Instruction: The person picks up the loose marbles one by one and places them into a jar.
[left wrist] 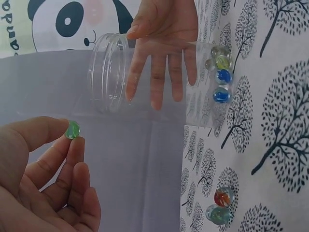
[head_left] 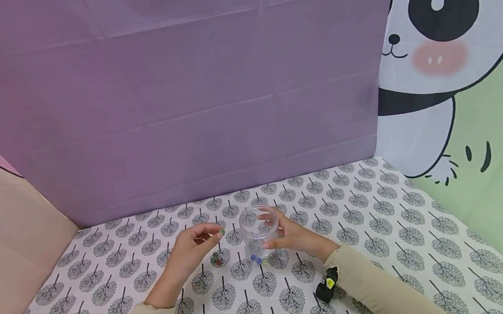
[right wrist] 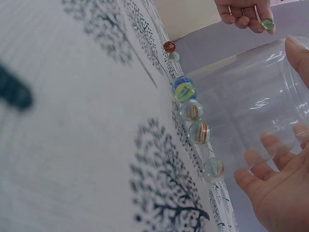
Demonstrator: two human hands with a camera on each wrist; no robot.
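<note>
A clear plastic jar (head_left: 260,232) stands open-topped on the patterned cloth, with several marbles (right wrist: 192,110) on its bottom: blue, yellow-green and orange-striped ones. My right hand (head_left: 294,234) holds the jar from the right side, thumb in front and fingers spread around the far wall. Left of the jar, at about rim height, my left hand (head_left: 193,246) pinches a green marble (left wrist: 73,129) between thumb and fingertip. Two loose marbles lie close together on the cloth below that hand: a red-orange one (left wrist: 223,196) and a pale green one (left wrist: 217,214).
A white cloth (head_left: 351,267) with a tree print covers the table. Behind it hangs a purple wall (head_left: 187,108). A panda picture (head_left: 438,66) on a green wall stands at the right, and a beige wall (head_left: 16,232) at the left.
</note>
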